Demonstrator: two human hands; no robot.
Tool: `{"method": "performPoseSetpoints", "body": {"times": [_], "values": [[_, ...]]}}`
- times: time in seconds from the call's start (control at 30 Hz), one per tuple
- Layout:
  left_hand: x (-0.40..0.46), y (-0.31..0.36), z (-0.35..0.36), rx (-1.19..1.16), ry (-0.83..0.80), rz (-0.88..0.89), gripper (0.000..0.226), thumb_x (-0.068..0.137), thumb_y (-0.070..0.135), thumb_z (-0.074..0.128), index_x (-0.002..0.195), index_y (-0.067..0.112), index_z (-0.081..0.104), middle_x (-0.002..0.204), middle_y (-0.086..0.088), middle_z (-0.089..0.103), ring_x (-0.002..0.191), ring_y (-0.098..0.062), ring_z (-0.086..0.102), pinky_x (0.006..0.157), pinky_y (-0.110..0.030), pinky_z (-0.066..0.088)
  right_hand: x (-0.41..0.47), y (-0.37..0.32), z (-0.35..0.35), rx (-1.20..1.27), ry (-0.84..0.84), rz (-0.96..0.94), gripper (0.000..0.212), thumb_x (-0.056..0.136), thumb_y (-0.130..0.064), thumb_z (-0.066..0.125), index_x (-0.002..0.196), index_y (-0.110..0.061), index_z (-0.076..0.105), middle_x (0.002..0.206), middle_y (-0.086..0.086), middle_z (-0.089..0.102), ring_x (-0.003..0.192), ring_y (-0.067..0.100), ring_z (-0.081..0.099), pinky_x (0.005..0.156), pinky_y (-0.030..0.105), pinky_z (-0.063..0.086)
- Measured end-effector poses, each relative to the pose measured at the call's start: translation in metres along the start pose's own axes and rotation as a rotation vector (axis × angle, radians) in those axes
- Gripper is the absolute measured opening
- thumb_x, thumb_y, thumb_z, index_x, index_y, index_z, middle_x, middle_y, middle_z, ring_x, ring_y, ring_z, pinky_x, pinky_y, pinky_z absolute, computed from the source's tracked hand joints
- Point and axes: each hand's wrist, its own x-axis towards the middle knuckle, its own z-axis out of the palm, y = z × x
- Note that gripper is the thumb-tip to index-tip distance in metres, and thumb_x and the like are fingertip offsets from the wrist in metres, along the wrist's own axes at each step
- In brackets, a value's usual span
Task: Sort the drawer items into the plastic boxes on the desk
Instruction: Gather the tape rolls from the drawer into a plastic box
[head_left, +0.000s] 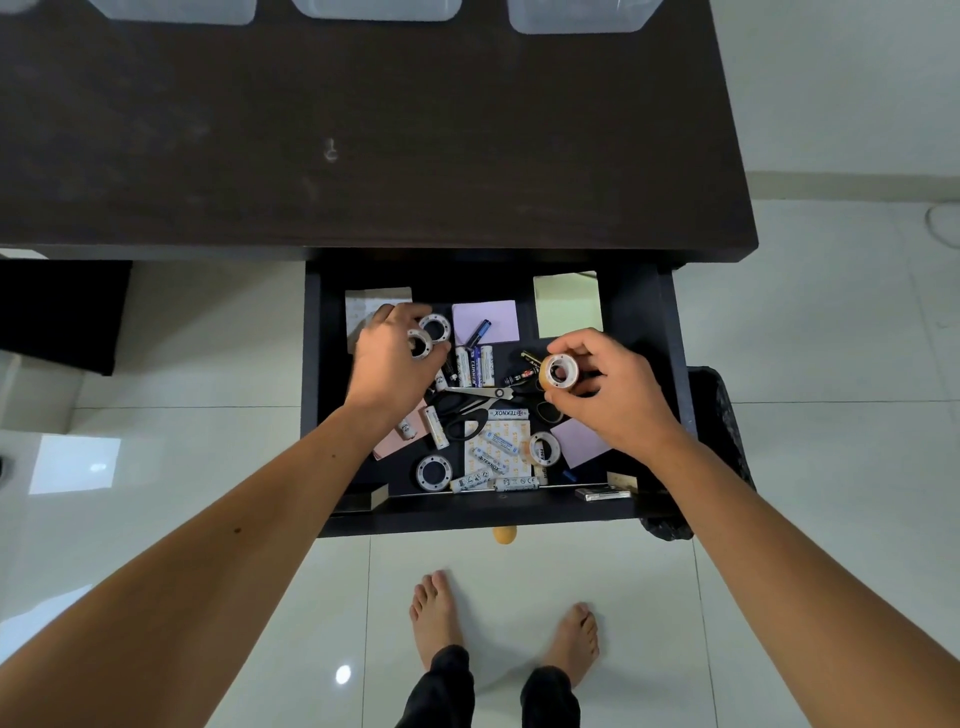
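A: From the head view, what surface do you stand at?

B: You stand barefoot on a pale tiled floor (519, 582) before a dark bench (363, 130). Three plastic boxes (376, 8) sit at its far edge, cut by the frame. Below, the drawer (644, 322) is pulled out, with batteries (472, 366), scissors (470, 402), sticky notes (485, 319) and tape rolls (434, 473) inside.

A: And your grips?

B: Your left hand (392, 364) is low in the drawer, its grip curled on a grey tape roll (420, 344), just beside another roll. Your right hand (608, 384) holds a tan tape roll (558, 372) above the drawer, fingers and thumb narrow around it.
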Motion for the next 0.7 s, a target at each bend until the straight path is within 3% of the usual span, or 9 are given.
{"method": "performPoseSetpoints", "body": {"times": [0.1, 0.3, 0.37, 0.43, 0.53, 0.63, 0.7], "values": [[-0.001, 0.001, -0.002, -0.035, 0.031, -0.018, 0.046, 0.090, 0.032, 0.080, 0.130, 0.016, 0.067, 0.131, -0.006, 0.064, 0.123, -0.020, 0.058, 0.094, -0.020, 0.040, -0.001, -0.001, -0.001, 0.041, -0.007, -0.033, 0.053, 0.079, 0.001, 0.087, 0.121, -0.026, 0.072, 0.118, -0.003, 0.069, 0.105, 0.014, 0.072, 0.086, 0.030, 0.064], [-0.012, 0.007, -0.011, -0.126, 0.025, 0.027, 0.044, 0.088, 0.036, 0.084, 0.127, 0.023, 0.069, 0.129, 0.006, 0.051, 0.113, -0.005, 0.047, 0.095, -0.018, 0.038, -0.005, -0.006, -0.005, 0.023, -0.024, -0.019, 0.044, 0.079, -0.004, 0.086, 0.112, -0.029, 0.074, 0.116, -0.002, 0.066, 0.101, 0.017, 0.073, 0.087, 0.039, 0.064], [-0.015, 0.008, -0.012, -0.156, 0.012, 0.037, 0.042, 0.087, 0.035, 0.084, 0.124, 0.024, 0.068, 0.127, 0.007, 0.057, 0.112, -0.006, 0.053, 0.092, -0.015, 0.040, -0.008, -0.008, -0.007, 0.013, -0.082, 0.007, 0.041, 0.078, -0.006, 0.086, 0.106, -0.031, 0.071, 0.114, -0.004, 0.067, 0.100, 0.019, 0.073, 0.089, 0.046, 0.063], [-0.019, 0.009, -0.013, -0.225, -0.010, 0.002, 0.039, 0.087, 0.035, 0.085, 0.119, 0.025, 0.065, 0.116, 0.010, 0.067, 0.097, -0.011, 0.067, 0.082, -0.016, 0.051, -0.011, -0.009, -0.009, -0.013, -0.174, 0.037, 0.039, 0.079, -0.008, 0.086, 0.103, -0.033, 0.068, 0.108, -0.006, 0.070, 0.098, 0.018, 0.074, 0.089, 0.048, 0.063], [-0.024, 0.010, -0.016, -0.321, -0.074, -0.091, 0.039, 0.087, 0.031, 0.085, 0.115, 0.024, 0.059, 0.109, 0.006, 0.068, 0.062, -0.018, 0.072, 0.059, -0.027, 0.061, -0.017, -0.012, -0.010, -0.065, -0.312, 0.093, 0.040, 0.078, -0.010, 0.086, 0.100, -0.034, 0.065, 0.098, -0.005, 0.074, 0.087, 0.016, 0.075, 0.078, 0.040, 0.065], [-0.030, 0.011, -0.022, -0.383, -0.174, -0.097, 0.050, 0.090, 0.025, 0.083, 0.131, 0.026, 0.054, 0.115, 0.008, 0.065, 0.065, -0.020, 0.077, 0.066, -0.038, 0.066, -0.020, -0.014, -0.007, -0.179, -0.386, 0.073, 0.041, 0.073, -0.014, 0.090, 0.096, -0.032, 0.060, 0.092, -0.006, 0.072, 0.076, 0.005, 0.067, 0.068, 0.023, 0.054], [-0.032, 0.010, -0.026, -0.409, -0.238, -0.036, 0.059, 0.095, 0.022, 0.077, 0.144, 0.038, 0.049, 0.113, 0.007, 0.066, 0.071, -0.021, 0.078, 0.072, -0.038, 0.066, -0.019, -0.016, -0.005, -0.231, -0.431, 0.064, 0.042, 0.073, -0.014, 0.089, 0.096, -0.033, 0.059, 0.091, -0.007, 0.071, 0.074, 0.002, 0.063, 0.067, 0.020, 0.049]]}}
